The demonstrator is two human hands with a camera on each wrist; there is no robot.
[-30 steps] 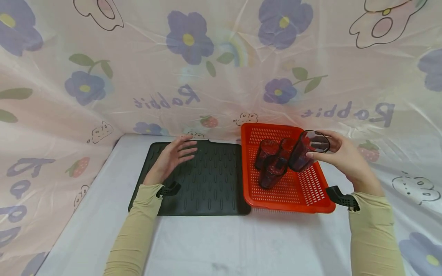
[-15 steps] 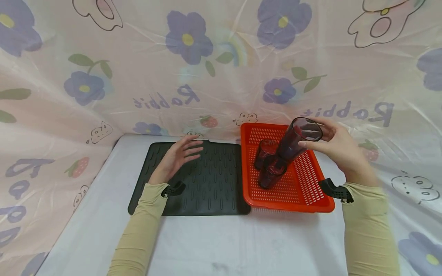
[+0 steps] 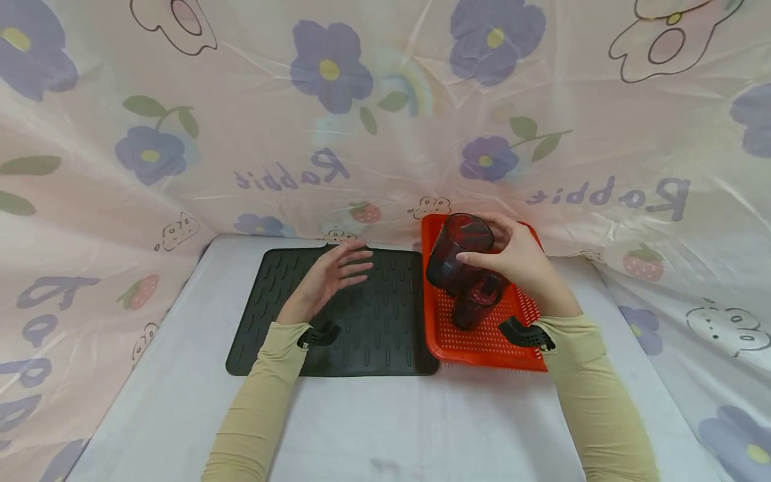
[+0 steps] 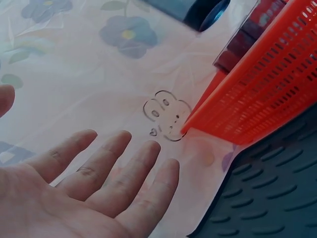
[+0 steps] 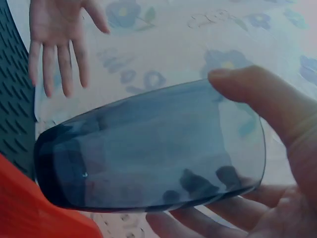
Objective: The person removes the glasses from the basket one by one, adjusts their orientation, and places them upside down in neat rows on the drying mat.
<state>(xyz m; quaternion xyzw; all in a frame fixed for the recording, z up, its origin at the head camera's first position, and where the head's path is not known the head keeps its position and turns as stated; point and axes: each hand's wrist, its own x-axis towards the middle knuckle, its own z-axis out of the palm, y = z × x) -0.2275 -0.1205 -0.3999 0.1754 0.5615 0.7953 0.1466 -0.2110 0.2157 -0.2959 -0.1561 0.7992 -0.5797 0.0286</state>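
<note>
My right hand [image 3: 521, 264] grips a dark tinted drinking glass [image 3: 452, 261] near its rim, thumb on one side and fingers on the other. The glass tilts over the left part of a red plastic basket [image 3: 494, 361]. In the right wrist view the held glass [image 5: 148, 148] is see-through, and its thick base points left. Another tinted glass [image 3: 472, 308] leans in the basket below it; other glasses there are mostly hidden. My left hand [image 3: 328, 278] hovers over a black ridged mat [image 3: 385, 335], fingers extended and holding nothing.
The mat lies directly left of the basket on a white-covered table [image 3: 373, 428]. A patterned plastic sheet [image 3: 397, 147] hangs behind as a wall and also closes in both sides. In the left wrist view the basket's wall [image 4: 267, 94] rises beside the mat.
My right hand has lifted the glass from among the others and carried it left across the basket. My left hand has drifted slightly right over the mat.
</note>
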